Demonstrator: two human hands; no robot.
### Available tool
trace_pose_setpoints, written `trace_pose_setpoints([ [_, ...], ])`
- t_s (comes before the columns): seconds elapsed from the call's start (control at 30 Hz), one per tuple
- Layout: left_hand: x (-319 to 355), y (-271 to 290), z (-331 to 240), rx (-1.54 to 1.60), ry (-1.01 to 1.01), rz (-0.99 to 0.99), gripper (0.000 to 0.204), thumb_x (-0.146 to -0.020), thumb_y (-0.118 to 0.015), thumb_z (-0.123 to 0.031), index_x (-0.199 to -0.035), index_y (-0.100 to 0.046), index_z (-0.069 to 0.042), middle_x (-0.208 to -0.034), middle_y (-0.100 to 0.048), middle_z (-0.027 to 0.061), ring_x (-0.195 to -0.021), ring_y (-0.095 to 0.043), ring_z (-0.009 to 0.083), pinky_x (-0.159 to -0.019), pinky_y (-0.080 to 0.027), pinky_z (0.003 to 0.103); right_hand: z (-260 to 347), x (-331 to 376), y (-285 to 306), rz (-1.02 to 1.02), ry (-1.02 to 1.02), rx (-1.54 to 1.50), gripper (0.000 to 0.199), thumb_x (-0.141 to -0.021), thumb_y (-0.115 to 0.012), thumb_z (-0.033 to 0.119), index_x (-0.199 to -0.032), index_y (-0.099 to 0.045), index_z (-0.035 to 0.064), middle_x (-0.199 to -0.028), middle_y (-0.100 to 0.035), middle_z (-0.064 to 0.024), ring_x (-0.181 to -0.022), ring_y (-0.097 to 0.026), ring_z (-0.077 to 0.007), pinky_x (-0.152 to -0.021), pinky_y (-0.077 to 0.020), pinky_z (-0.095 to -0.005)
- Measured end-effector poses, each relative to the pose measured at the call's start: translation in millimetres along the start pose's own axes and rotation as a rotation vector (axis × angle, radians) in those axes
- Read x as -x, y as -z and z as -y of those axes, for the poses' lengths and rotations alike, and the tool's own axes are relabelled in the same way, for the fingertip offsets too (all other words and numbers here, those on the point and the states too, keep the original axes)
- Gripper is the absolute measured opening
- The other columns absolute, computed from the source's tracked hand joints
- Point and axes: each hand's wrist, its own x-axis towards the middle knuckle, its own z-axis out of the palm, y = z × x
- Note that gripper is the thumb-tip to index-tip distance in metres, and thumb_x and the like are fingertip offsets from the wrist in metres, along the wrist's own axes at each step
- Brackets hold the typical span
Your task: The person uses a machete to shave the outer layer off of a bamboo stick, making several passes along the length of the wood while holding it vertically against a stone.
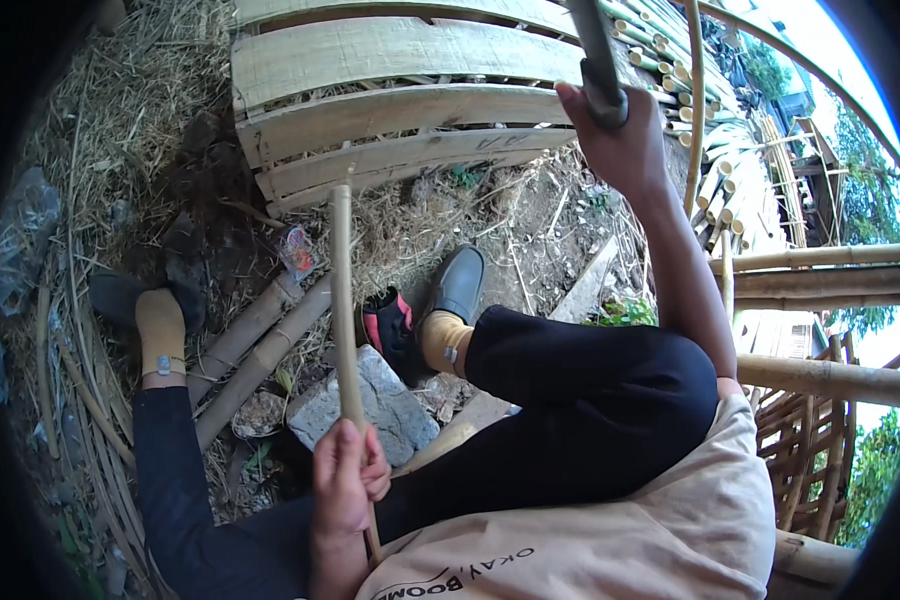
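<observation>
My left hand (345, 485) is closed round the lower part of a slim, pale bamboo stick (343, 290). The stick stands nearly upright in the picture, its cut top end just short of the wooden slats. Raised at the upper right, my right hand (625, 150) grips what looks like a machete (595, 45), with a dark, broad length running out of the top of the picture. The machete is well apart from the stick. Below the stick's middle lies a grey stone block (370, 400), near my bent leg.
A slatted wooden platform (400, 55) spans the top. Two bamboo poles (260, 335) lie by my left foot, with a black and red shoe (390, 325) beside my other foot. Bamboo rails (820, 375) stand at right, and cut poles (715, 190) are piled behind. Straw covers the ground.
</observation>
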Motion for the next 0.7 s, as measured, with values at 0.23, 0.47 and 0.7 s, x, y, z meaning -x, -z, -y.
trace_pose_setpoints([
  [0.23, -1.9, 8.5, -9.1, 0.215, 0.029, 0.336, 0.039, -0.108, -0.034, -0.042, -0.089, -0.044, -0.01, -0.053, -0.027, -0.0052, -0.038, -0.016, 0.0016, -0.034, -0.013, 0.022, 23.9, 35.3, -54.8, 0.46, 0.178, -0.047, 0.014, -0.07, -0.068, 0.012, -0.081, -0.071, 0.0041, -0.072, -0.068, -0.0184, -0.07, -0.068, -0.0371, -0.07, -0.0556, -0.0468],
  [0.47, 3.4, 0.9, -0.6, 0.14, 0.022, 0.36, 0.041, -0.108, -0.035, -0.044, -0.088, -0.043, -0.009, -0.053, -0.028, -0.0046, -0.039, -0.018, 0.0015, -0.035, -0.014, 0.022, 37.0, 36.6, -61.7, 0.494, 0.226, -0.038, 0.017, -0.066, -0.067, 0.012, -0.082, -0.072, 0.0062, -0.07, -0.066, -0.0197, -0.074, -0.068, -0.0394, -0.072, -0.0547, -0.0482],
  [0.7, 9.2, -5.6, 6.4, 0.056, -0.024, 0.2, 0.037, -0.108, -0.039, -0.038, -0.089, -0.046, -0.006, -0.061, -0.036, -0.003, -0.045, -0.028, 0.0012, -0.038, -0.02, 0.02, 40.4, 32.3, -64.6, 0.434, 0.24, 0.13, 0.017, -0.062, -0.068, 0.011, -0.078, -0.071, 0.0041, -0.07, -0.067, -0.0202, -0.072, -0.068, -0.0389, -0.07, -0.0549, -0.0466],
])
